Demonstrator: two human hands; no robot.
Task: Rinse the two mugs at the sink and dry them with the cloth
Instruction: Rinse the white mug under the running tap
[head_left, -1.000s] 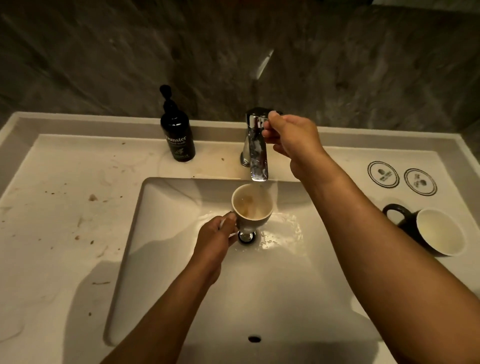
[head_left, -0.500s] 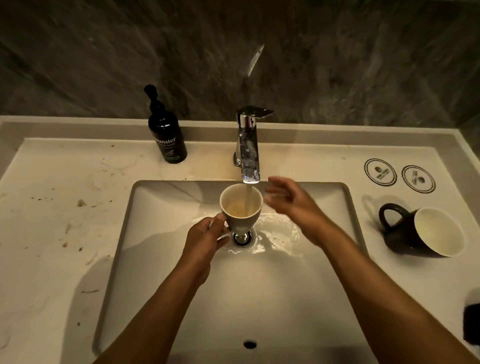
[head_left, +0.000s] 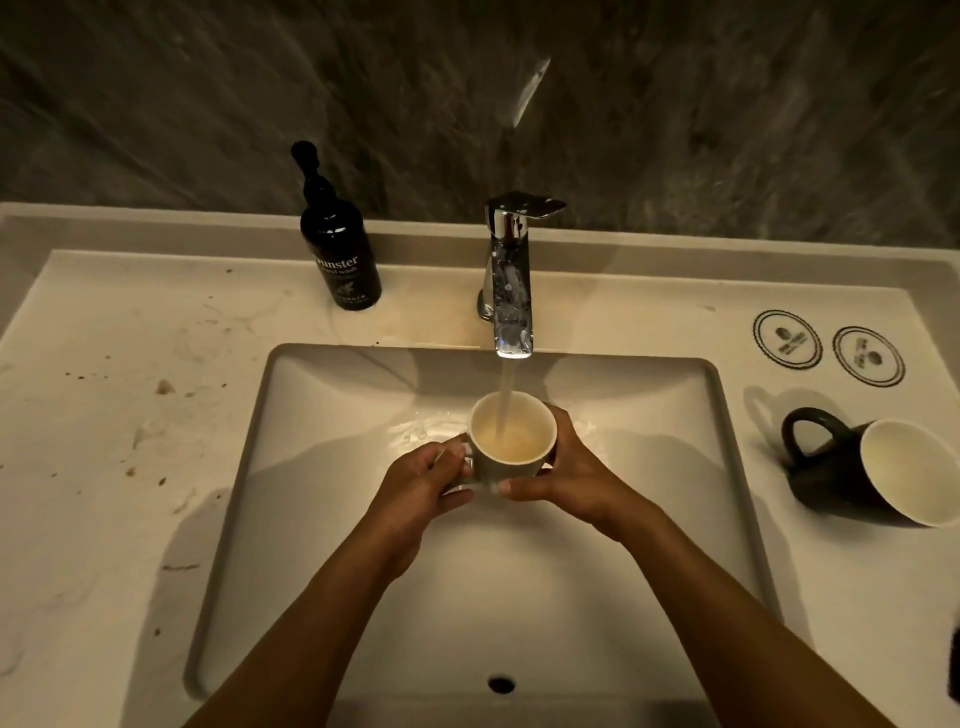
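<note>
The pale mug (head_left: 513, 435) is held upright over the sink (head_left: 737, 467), directly under the tap (head_left: 511, 291), so that the running stream is caught inside it. It is gripped at the handle side by the left hand (head_left: 423, 486) and steadied on its wall by the closed right hand (head_left: 563, 475), probably against the water's push. The dark mug (head_left: 878, 467) is left tilted on the bench (head_left: 104, 415), apparently awaiting its rinse.

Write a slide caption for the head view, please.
Both hands hold a pale ceramic mug under the running chrome tap.
</note>
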